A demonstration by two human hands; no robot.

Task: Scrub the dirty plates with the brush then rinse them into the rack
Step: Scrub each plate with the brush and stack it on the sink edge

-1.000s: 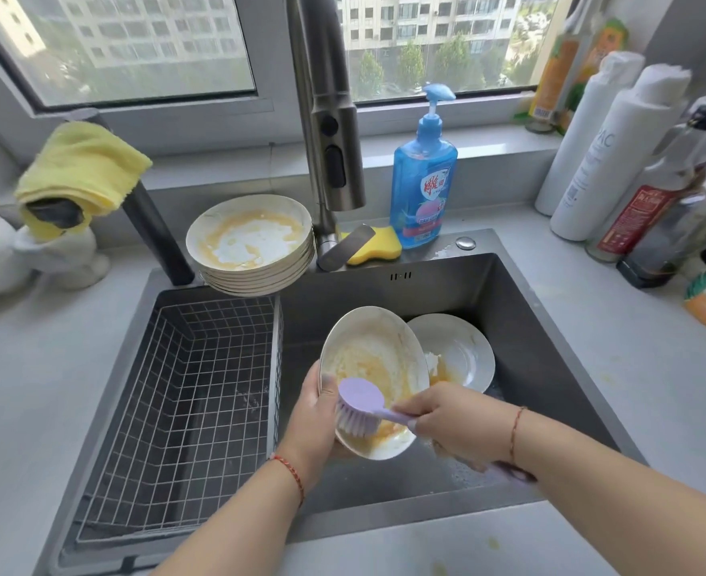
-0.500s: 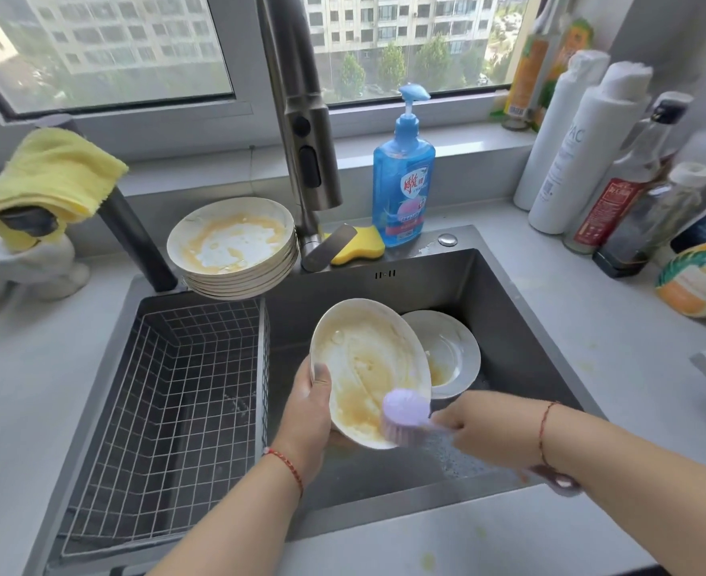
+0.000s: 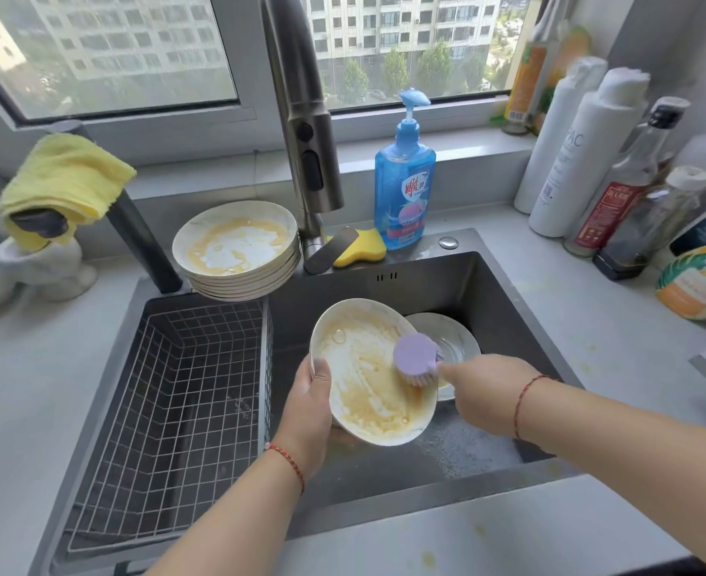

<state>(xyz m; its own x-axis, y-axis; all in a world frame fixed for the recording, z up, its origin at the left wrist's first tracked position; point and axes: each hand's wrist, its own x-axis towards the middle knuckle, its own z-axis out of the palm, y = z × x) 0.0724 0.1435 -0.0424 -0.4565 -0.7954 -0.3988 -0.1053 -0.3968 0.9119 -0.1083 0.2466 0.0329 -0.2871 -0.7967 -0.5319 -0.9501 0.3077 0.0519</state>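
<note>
Head cam, mid-scrub: left hand (image 3: 307, 403) grips the dirty plate (image 3: 370, 374) tilted over the sink (image 3: 505, 309), right hand (image 3: 486, 392) holds the brush (image 3: 415, 357) against its upper right. Sauce everywhere, so more scrubbing before rinsing it into the rack (image 3: 168, 409), I reckon

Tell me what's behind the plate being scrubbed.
A second plate lies in the sink behind the held plate. The held plate and purple brush cover its left and lower edge.

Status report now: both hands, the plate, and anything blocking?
Left hand holds dirty plate over sink. Right hand holds purple brush on plate. Wire rack unobstructed.
</note>
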